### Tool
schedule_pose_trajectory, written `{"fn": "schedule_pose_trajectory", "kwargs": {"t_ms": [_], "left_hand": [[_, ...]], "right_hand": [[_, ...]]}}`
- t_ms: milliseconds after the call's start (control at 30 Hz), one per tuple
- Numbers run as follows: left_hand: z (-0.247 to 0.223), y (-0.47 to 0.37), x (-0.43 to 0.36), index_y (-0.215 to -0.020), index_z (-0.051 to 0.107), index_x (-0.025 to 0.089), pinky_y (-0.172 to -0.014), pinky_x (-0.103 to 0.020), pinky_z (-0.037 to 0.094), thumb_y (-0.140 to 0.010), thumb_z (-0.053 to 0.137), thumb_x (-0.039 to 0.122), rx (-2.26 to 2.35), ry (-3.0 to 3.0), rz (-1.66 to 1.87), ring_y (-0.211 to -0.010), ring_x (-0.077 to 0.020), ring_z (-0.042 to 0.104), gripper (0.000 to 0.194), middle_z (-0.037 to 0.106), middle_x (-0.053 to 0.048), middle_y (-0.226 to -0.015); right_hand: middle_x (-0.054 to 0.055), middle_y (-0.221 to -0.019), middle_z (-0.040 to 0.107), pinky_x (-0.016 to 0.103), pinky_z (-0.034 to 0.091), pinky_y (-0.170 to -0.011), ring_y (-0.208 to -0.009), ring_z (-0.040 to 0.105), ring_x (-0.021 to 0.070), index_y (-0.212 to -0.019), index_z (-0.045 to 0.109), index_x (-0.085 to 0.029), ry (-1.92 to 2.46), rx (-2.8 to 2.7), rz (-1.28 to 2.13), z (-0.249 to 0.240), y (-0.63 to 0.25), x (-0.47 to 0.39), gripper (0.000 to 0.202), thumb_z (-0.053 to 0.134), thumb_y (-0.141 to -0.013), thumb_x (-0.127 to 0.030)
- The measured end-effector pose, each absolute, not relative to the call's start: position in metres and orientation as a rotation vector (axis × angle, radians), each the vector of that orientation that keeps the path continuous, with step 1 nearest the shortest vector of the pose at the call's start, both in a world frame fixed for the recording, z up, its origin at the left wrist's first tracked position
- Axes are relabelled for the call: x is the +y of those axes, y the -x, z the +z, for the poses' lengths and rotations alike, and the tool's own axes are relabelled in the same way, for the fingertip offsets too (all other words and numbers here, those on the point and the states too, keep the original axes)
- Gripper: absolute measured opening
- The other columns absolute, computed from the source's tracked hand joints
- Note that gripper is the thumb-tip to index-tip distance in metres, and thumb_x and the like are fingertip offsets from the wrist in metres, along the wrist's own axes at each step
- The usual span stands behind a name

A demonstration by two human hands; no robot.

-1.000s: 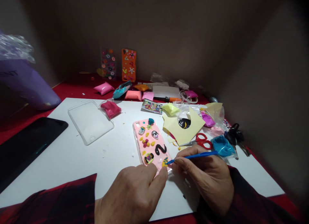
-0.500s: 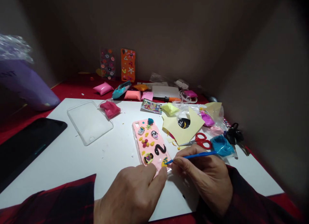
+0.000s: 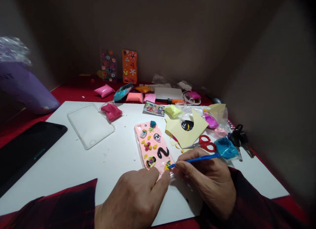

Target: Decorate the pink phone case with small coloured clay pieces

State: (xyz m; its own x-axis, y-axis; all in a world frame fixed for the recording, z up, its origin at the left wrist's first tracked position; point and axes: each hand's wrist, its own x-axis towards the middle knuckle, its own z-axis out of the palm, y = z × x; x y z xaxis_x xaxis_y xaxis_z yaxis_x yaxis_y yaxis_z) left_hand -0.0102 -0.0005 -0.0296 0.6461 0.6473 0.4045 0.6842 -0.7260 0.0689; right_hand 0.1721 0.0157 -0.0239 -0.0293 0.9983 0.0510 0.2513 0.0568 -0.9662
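A pink phone case [image 3: 153,146] lies tilted on the white board, dotted with small clay shapes: a black squiggle [image 3: 163,153], a flower [image 3: 147,146], a teal lump [image 3: 153,124]. My left hand [image 3: 138,192] grips its lower edge, fingers closed, thumb beside a yellow clay piece [image 3: 167,166] with blue marks. Between thumb and fingers of my right hand [image 3: 207,179] is a slim blue modelling tool [image 3: 202,158]. Its tip touches the yellow piece or is just above it; I cannot tell which. The case's bottom edge is partly behind my left fingers.
Right of the case lie yellow paper [image 3: 195,133], red-handled scissors [image 3: 206,143] and a bag of blue clay [image 3: 226,148]. A clear case [image 3: 91,125] and a dark phone-like slab [image 3: 32,150] are at left. Decorated cases, including an orange one [image 3: 129,66], stand behind several clay packets.
The whole view has shifted slightly. The blue tool's tip has moved a little lower on the yellow piece, and its shaft lies somewhat differently. Both hands keep their grips.
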Motion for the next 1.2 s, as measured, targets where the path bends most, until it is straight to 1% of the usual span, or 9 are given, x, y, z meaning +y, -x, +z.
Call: {"fn": "schedule_pose_trajectory", "kwargs": {"t_ms": [133,300,433,567,633,700,833,1033,1200], "left_hand": [[-0.0244,0.0098,-0.0031,-0.093,0.057,0.016,-0.041,-0.027,0.038,-0.09,0.033,0.005,-1.135,2.757,-0.642,-0.05,-0.0156,0.054,0.027,0.057,0.001,-0.063],[-0.0197,0.0091,-0.0055,-0.09,0.058,0.017,-0.04,-0.028,0.038,-0.091,0.032,0.008,-1.178,2.735,-0.606,-0.051,-0.0162,0.054,0.027,0.056,0.001,-0.063],[-0.0226,0.009,-0.0036,-0.094,0.058,0.016,-0.039,-0.028,0.037,-0.092,0.032,0.008,-1.153,2.753,-0.621,-0.049,-0.0161,0.054,0.027,0.056,0.001,-0.062],[-0.0261,0.0098,-0.0019,-0.089,0.057,0.017,-0.039,-0.028,0.037,-0.091,0.031,0.008,-1.122,2.779,-0.635,-0.048,-0.0161,0.053,0.028,0.055,0.001,-0.061],[-0.0264,0.0101,-0.0017,-0.09,0.057,0.017,-0.04,-0.028,0.039,-0.091,0.031,0.006,-1.151,2.769,-0.624,-0.049,-0.0162,0.054,0.028,0.056,0.001,-0.062],[-0.0263,0.0101,-0.0015,-0.091,0.057,0.017,-0.04,-0.028,0.038,-0.091,0.032,0.007,-1.151,2.76,-0.625,-0.049,-0.0161,0.054,0.028,0.056,0.001,-0.062],[-0.0269,0.009,0.0004,-0.094,0.058,0.016,-0.039,-0.028,0.038,-0.092,0.033,0.009,-1.133,2.75,-0.644,-0.048,-0.016,0.053,0.026,0.056,0.001,-0.061],[-0.0264,0.0088,-0.0019,-0.089,0.059,0.017,-0.038,-0.029,0.038,-0.092,0.033,0.011,-1.159,2.758,-0.629,-0.047,-0.0165,0.053,0.026,0.055,0.001,-0.061],[-0.0233,0.0101,-0.0037,-0.091,0.059,0.016,-0.037,-0.029,0.037,-0.091,0.033,0.009,-1.132,2.746,-0.644,-0.046,-0.0164,0.053,0.028,0.055,0.001,-0.06]], "right_hand": [[0.001,-0.057,0.067,0.02,0.045,-0.044,-0.051,0.061,0.0126,-0.071,0.064,-0.019,1.302,-1.423,1.078,-0.0244,-0.1729,0.0157,0.017,0.068,-0.079,-0.034],[0.0,-0.056,0.065,0.02,0.045,-0.044,-0.051,0.059,0.0126,-0.07,0.064,-0.019,1.3,-1.486,1.002,-0.0237,-0.1736,0.0166,0.016,0.067,-0.079,-0.032],[0.001,-0.059,0.066,0.02,0.046,-0.046,-0.051,0.06,0.0126,-0.069,0.064,-0.019,1.304,-1.474,0.975,-0.0229,-0.1735,0.0155,0.017,0.067,-0.079,-0.032],[0.001,-0.06,0.067,0.021,0.045,-0.045,-0.051,0.06,0.0129,-0.07,0.064,-0.019,1.272,-1.486,0.98,-0.0244,-0.1734,0.0148,0.016,0.066,-0.08,-0.031],[0.001,-0.059,0.066,0.021,0.045,-0.044,-0.051,0.06,0.013,-0.071,0.064,-0.019,1.25,-1.492,1.011,-0.0251,-0.1735,0.0154,0.015,0.066,-0.08,-0.031],[0.0,-0.058,0.066,0.021,0.045,-0.044,-0.051,0.06,0.0132,-0.073,0.064,-0.019,1.261,-1.5,1.016,-0.0249,-0.1735,0.0161,0.015,0.065,-0.081,-0.032],[0.002,-0.06,0.067,0.023,0.045,-0.047,-0.054,0.061,0.0142,-0.069,0.063,-0.019,1.286,-1.538,0.975,-0.0213,-0.1728,0.0157,0.019,0.064,-0.081,-0.033],[-0.002,-0.054,0.062,0.021,0.044,-0.045,-0.048,0.058,0.0121,-0.069,0.063,-0.02,1.348,-1.428,0.97,-0.0199,-0.1722,0.0151,0.018,0.067,-0.079,-0.033],[-0.001,-0.058,0.064,0.02,0.043,-0.045,-0.05,0.058,0.0115,-0.068,0.065,-0.019,1.323,-1.479,0.946,-0.0237,-0.175,0.0176,0.017,0.068,-0.079,-0.031]]}}
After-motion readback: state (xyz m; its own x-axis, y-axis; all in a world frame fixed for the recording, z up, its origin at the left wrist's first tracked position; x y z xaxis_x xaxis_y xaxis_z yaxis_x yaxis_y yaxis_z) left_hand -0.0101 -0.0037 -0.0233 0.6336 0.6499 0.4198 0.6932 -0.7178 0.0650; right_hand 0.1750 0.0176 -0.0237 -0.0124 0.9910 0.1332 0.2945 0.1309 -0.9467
